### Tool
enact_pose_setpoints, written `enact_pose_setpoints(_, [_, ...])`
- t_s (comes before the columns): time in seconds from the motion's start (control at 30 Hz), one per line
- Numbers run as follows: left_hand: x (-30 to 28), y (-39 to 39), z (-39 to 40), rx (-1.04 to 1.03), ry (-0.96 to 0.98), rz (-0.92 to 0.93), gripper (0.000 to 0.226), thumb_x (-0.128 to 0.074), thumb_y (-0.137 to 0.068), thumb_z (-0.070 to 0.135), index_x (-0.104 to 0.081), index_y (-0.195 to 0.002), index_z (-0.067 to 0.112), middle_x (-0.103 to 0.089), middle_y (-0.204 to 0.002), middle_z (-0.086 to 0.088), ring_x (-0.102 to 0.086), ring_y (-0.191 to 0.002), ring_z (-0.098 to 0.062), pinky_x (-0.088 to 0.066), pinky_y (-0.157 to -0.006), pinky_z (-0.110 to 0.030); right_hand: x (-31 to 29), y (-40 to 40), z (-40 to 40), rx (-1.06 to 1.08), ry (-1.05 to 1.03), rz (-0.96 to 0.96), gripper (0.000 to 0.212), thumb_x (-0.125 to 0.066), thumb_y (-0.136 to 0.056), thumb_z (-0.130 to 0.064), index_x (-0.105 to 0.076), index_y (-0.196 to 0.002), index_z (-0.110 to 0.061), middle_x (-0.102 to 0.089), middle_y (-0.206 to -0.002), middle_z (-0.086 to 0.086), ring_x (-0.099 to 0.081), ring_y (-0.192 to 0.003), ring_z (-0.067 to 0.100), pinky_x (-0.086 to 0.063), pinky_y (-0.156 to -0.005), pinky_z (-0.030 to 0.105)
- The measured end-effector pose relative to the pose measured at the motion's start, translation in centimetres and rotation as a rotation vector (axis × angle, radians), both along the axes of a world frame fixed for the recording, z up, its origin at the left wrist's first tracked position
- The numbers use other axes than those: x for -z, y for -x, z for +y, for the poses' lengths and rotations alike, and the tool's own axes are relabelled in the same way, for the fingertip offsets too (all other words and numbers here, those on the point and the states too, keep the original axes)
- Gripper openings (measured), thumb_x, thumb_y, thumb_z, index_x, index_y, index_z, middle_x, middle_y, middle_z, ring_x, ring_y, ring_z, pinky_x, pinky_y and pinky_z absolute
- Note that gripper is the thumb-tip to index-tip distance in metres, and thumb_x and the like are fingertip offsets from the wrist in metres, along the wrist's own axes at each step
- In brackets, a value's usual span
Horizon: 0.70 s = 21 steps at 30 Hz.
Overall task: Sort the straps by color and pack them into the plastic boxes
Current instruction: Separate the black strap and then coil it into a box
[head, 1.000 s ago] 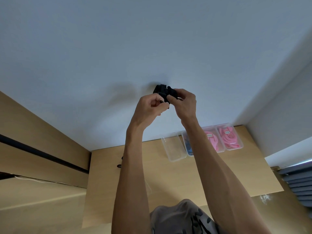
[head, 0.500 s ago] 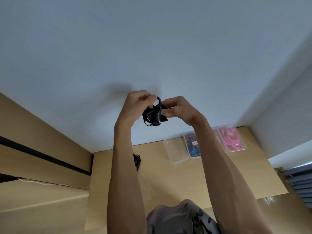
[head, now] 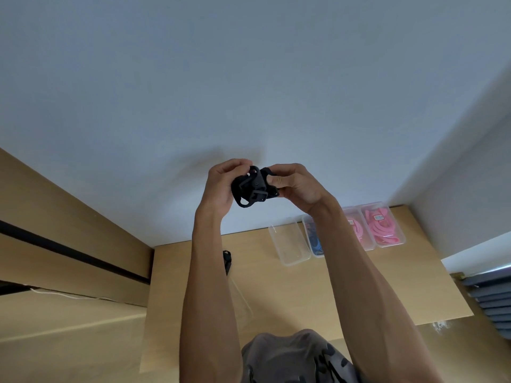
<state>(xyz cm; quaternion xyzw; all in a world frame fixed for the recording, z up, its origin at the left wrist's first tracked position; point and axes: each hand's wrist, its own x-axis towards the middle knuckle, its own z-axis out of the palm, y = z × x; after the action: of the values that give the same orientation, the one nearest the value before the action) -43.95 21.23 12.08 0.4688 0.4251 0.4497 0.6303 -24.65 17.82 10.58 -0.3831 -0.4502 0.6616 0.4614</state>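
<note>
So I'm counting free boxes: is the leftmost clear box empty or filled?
Empty: the leftmost clear box shows only wood through its walls, while the box beside it holds dark straps.

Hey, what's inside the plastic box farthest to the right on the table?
The rightmost plastic box holds pink straps piled in curves, with a small label on top. Its writing is too small to read, and whatever lies beneath the top straps is covered.

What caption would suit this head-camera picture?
Both hands, left hand and right hand, grip a bundled black strap above the desk's plastic boxes.
</note>
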Motion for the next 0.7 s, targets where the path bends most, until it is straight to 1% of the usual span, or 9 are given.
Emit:
enact_pose_setpoints(0.13, [1.0,-0.5,-0.4,0.006,0.074,-0.166,0.025,-0.054,-0.097,0.021,-0.077,-0.095,0.012,-0.074,-0.098,-0.007,-0.069,-0.097,-0.024,-0.054,-0.081,-0.036,0.4,0.3,0.2,0.06,0.077,0.054,0.019,-0.067,-0.088,-0.013,-0.076,-0.103,-0.005,-0.07,-0.095,0.013,-0.068,-0.086,0.024,-0.057,-0.083,0.036])
enact_pose_setpoints(0.2, [1.5,-0.7,-0.7,-0.002,0.054,-0.204,0.036,-0.046,-0.095,0.028,-0.075,-0.107,0.011,-0.073,-0.106,-0.01,-0.068,-0.104,-0.024,-0.056,-0.082,-0.036,0.5,0.4,0.3,0.105,0.105,0.041,0.015,-0.069,-0.087,-0.015,-0.077,-0.096,-0.007,-0.069,-0.093,0.012,-0.067,-0.086,0.025,-0.056,-0.088,0.039])
enact_pose_setpoints(0.27, [2.0,-0.9,-1.0,0.029,0.031,-0.225,0.048,-0.038,-0.095,0.033,-0.068,-0.122,0.008,-0.071,-0.118,-0.012,-0.065,-0.113,-0.025,-0.055,-0.089,-0.039,0.7,0.7,0.4,0.154,0.145,0.083,0.014,-0.07,-0.087,-0.016,-0.077,-0.093,-0.006,-0.067,-0.089,0.01,-0.066,-0.084,0.026,-0.056,-0.083,0.034])
enact_pose_setpoints(0.3, [2.1,-1.0,-1.1,0.05,0.015,-0.195,0.05,-0.04,-0.093,0.038,-0.066,-0.127,0.011,-0.069,-0.123,-0.011,-0.063,-0.115,-0.024,-0.055,-0.089,-0.038,0.7,0.8,0.4,0.181,0.164,0.107,0.015,-0.07,-0.089,-0.016,-0.076,-0.095,-0.004,-0.067,-0.088,0.01,-0.066,-0.084,0.026,-0.056,-0.08,0.031])
enact_pose_setpoints(0.37, [1.9,-1.0,-1.2,0.072,-0.022,-0.027,0.051,-0.052,-0.086,0.046,-0.064,-0.129,0.023,-0.069,-0.125,-0.003,-0.063,-0.111,-0.017,-0.053,-0.079,-0.032,0.8,1.1,0.3,0.242,0.182,0.104,0.02,-0.068,-0.091,-0.016,-0.075,-0.101,0.001,-0.068,-0.09,0.012,-0.067,-0.083,0.025,-0.055,-0.076,0.028])
enact_pose_setpoints(0.47, [1.6,-0.7,-1.1,0.075,-0.028,0.181,0.045,-0.059,-0.083,0.037,-0.065,-0.128,0.035,-0.071,-0.115,0.009,-0.063,-0.096,-0.011,-0.045,-0.071,-0.03,0.7,1.0,0.1,0.303,0.155,-0.01,0.021,-0.067,-0.091,-0.013,-0.076,-0.108,-0.006,-0.074,-0.094,0.011,-0.071,-0.082,0.021,-0.055,-0.073,0.026])
enact_pose_setpoints(0.57, [1.5,-0.3,-0.9,0.078,-0.026,0.245,0.047,-0.064,-0.081,0.03,-0.066,-0.126,0.042,-0.071,-0.108,0.011,-0.063,-0.085,-0.013,-0.047,-0.067,-0.028,0.6,0.6,-0.1,0.288,0.118,-0.106,0.021,-0.066,-0.092,-0.011,-0.075,-0.111,-0.012,-0.076,-0.1,0.009,-0.074,-0.088,0.021,-0.056,-0.072,0.025])
enact_pose_setpoints(0.63, [1.6,-0.3,-1.0,0.09,-0.067,0.264,0.05,-0.069,-0.084,0.024,-0.064,-0.131,0.04,-0.07,-0.112,0.011,-0.067,-0.091,-0.014,-0.055,-0.072,-0.028,0.5,0.2,-0.2,0.278,0.089,-0.158,0.018,-0.063,-0.095,-0.015,-0.076,-0.108,-0.017,-0.077,-0.1,0.006,-0.074,-0.09,0.018,-0.055,-0.074,0.025])
enact_pose_setpoints(0.7, [1.8,-0.4,-1.1,0.089,-0.102,0.272,0.054,-0.07,-0.088,0.015,-0.06,-0.138,0.03,-0.069,-0.114,0.01,-0.069,-0.098,-0.01,-0.059,-0.075,-0.027,0.2,-0.1,-0.2,0.25,0.068,-0.217,0.022,-0.061,-0.097,-0.03,-0.077,-0.102,-0.018,-0.076,-0.1,0.006,-0.073,-0.091,0.016,-0.057,-0.078,0.03])
